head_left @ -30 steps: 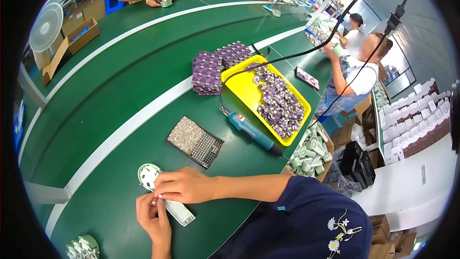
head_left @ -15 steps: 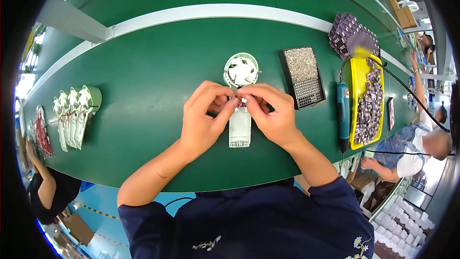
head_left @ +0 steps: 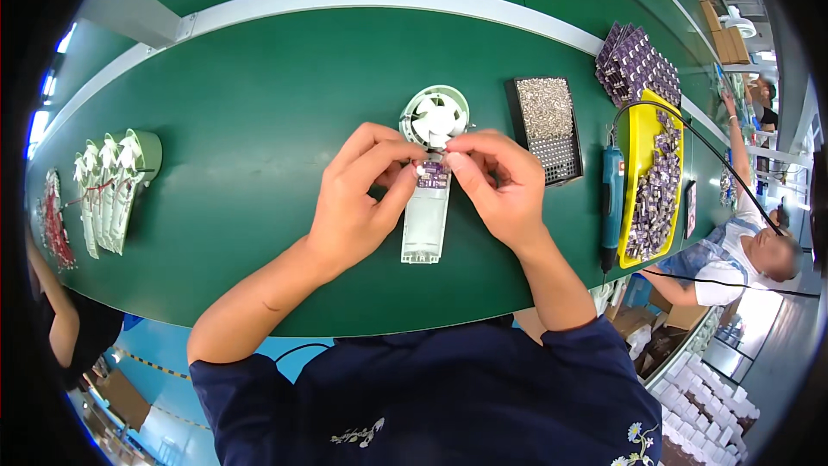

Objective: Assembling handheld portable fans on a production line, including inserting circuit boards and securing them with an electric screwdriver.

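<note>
A pale green handheld fan [head_left: 423, 229] lies open-backed on the green table in front of me, its round head with white blades [head_left: 435, 118] pointing away. A small purple circuit board [head_left: 432, 174] sits in the upper part of the handle, with a white connector [head_left: 421, 170] and a bit of red wire at its left. My left hand [head_left: 360, 198] is closed in a pinch at the neck, its thumb by the connector. My right hand [head_left: 500, 185] pinches at the neck's right side. A thin dark wire [head_left: 437, 152] runs between the fingertips, which partly hide it.
Right of the fan stands a black tray [head_left: 549, 125] of small metal screws. Beyond it are a teal electric screwdriver [head_left: 613, 198], a yellow bin [head_left: 632, 134] of small boards and stacked board panels [head_left: 636, 65]. At left are several fan shells [head_left: 112, 194] and red wires [head_left: 57, 224]. Co-workers sit at both sides.
My hands have moved slightly apart, uncovering the purple board in the handle. The white connector now lies by my left thumb. The fan's lower end has swung slightly left.
</note>
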`<action>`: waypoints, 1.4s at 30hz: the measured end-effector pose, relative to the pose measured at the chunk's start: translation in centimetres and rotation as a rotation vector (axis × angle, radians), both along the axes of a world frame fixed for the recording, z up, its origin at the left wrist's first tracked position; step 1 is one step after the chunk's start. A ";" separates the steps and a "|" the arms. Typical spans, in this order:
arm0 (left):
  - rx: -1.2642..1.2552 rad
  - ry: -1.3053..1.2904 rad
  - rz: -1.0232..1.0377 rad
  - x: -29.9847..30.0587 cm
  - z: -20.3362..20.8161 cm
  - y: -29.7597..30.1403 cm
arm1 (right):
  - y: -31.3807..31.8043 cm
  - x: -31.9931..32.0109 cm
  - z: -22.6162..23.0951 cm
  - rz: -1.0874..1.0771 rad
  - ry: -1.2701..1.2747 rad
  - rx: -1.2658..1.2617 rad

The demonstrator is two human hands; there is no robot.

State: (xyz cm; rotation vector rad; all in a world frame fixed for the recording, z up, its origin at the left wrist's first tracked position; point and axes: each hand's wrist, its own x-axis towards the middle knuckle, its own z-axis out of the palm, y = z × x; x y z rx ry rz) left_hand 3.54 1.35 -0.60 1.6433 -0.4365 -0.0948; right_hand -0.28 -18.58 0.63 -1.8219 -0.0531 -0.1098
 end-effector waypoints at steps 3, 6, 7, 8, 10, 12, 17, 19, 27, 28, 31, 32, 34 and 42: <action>0.092 -0.038 -0.035 0.1 0.2 0.1 | 0.1 0.0 0.3 0.016 -0.023 -0.022; 0.103 -0.053 -0.034 0.1 0.2 -0.1 | 0.1 -0.2 0.3 0.021 -0.056 -0.047; 0.099 -0.050 -0.036 0.1 0.1 -0.1 | 0.1 -0.2 0.2 0.035 -0.049 -0.050; 0.095 -0.048 -0.039 0.0 0.0 -0.1 | 0.2 -0.2 0.1 0.022 -0.054 -0.025; 0.093 -0.052 -0.026 -0.1 -0.1 0.0 | 0.6 0.0 -0.3 -0.054 -0.115 0.023; 0.089 -0.058 -0.020 -0.2 -0.1 -0.1 | 0.7 -0.1 -0.2 -0.055 -0.109 0.017; 0.082 -0.066 -0.018 -0.3 -0.3 0.3 | 0.7 -0.1 -0.2 -0.049 -0.120 0.015; 0.073 -0.064 -0.013 -0.3 -0.4 0.2 | 0.3 -0.4 0.4 0.035 -0.087 -0.145; 0.075 -0.033 -0.030 -0.1 -0.2 0.0 | 0.5 -0.5 0.9 0.022 -0.049 -0.133; 0.081 -0.038 -0.028 -0.1 -0.2 0.0 | 0.5 -0.5 1.0 0.031 -0.058 -0.153; 0.086 -0.039 -0.028 -0.2 -0.2 0.0 | 0.6 -0.8 1.3 0.023 -0.055 -0.204; 0.083 -0.037 -0.027 -0.3 -0.3 0.1 | 0.7 -0.8 1.4 0.023 -0.050 -0.202; 0.086 -0.062 -0.020 -0.3 -0.6 0.0 | 0.7 -0.7 1.5 0.029 -0.085 -0.241; 0.069 -0.097 -0.018 -0.5 -0.6 0.2 | -0.8 0.4 4.9 0.176 -0.190 -0.690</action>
